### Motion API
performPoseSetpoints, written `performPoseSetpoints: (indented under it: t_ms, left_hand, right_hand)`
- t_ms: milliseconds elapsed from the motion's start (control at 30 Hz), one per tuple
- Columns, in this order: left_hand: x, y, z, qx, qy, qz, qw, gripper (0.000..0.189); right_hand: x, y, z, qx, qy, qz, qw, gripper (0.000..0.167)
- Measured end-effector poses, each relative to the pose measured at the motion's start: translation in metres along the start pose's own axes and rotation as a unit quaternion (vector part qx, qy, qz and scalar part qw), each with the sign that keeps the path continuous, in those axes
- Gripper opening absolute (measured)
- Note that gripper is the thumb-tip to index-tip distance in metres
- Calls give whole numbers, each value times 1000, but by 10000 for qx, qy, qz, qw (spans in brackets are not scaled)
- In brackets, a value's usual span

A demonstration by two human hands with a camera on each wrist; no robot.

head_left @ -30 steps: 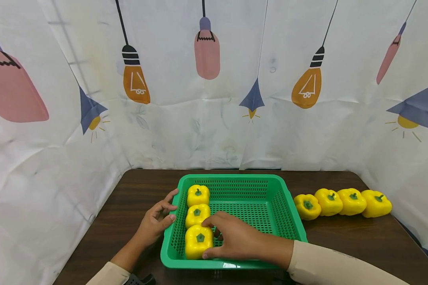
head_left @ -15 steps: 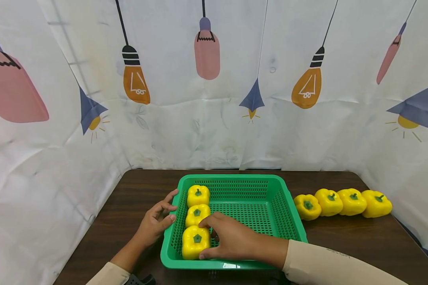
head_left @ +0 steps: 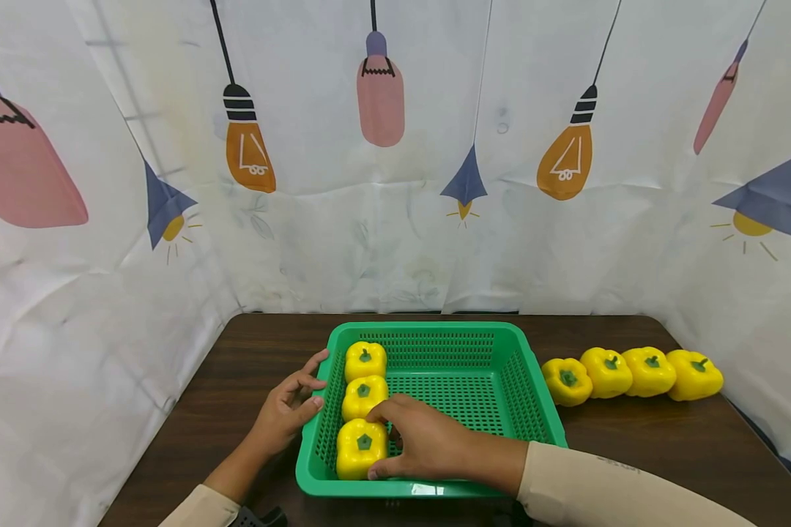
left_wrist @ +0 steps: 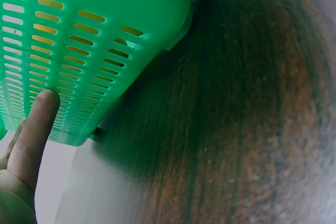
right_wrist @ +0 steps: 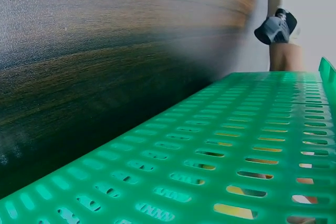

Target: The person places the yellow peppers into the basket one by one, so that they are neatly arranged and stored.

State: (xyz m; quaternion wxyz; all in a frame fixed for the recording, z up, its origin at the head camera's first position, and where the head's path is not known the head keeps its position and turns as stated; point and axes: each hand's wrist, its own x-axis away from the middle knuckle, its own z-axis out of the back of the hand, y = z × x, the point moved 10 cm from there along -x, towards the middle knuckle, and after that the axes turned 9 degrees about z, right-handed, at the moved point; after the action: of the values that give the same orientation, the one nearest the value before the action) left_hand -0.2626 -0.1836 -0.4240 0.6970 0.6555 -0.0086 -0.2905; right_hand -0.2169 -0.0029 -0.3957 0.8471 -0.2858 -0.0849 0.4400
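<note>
A green slotted plastic basket [head_left: 451, 402] stands on the table. Along its left wall, three yellow bell peppers sit in a row: the back one [head_left: 356, 370], the middle one [head_left: 351, 408] and the front one [head_left: 351, 457]. My right hand [head_left: 431, 443] reaches over the near rim and grips the front pepper from its right side, thumb near and fingers behind. Outside the left wall, my left hand [head_left: 290, 408] rests against the basket with spread fingers. In the left wrist view a finger [left_wrist: 32, 140] touches the slotted wall [left_wrist: 147, 3]. The right wrist view shows mostly the near wall [right_wrist: 231, 129].
On the table to the basket's right, several more yellow bell peppers [head_left: 649, 373] lie in a slanting row. The dark wooden table [head_left: 270, 344] is bounded by white printed curtains [head_left: 343, 241]. A dark strapped device [right_wrist: 275, 29] sits on the left wrist.
My right hand has shifted the front pepper slightly left, toward the basket's left wall. The left hand and the other peppers stay where they were.
</note>
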Motion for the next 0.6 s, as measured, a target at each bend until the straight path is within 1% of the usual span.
performPoseSetpoints:
  t_ms: [233,267,533,600]
  left_hand:
    - [0,9,-2,24,-62,-333,9994,22]
    - [0,9,-2,16,-61,-335,9994,22]
    - [0,1,0,70,-27,-55,10000,18]
    - [0,0,1,19,-15,-34,10000,18]
  right_hand:
    - [0,1,-2,-6,-2,-2,10000,62]
    - [0,1,-2,-22,3,-1,10000,61]
    - [0,2,-3,-230,20,-73,9997,62]
    - [1,2,-2,-329,37,-89,9994,63]
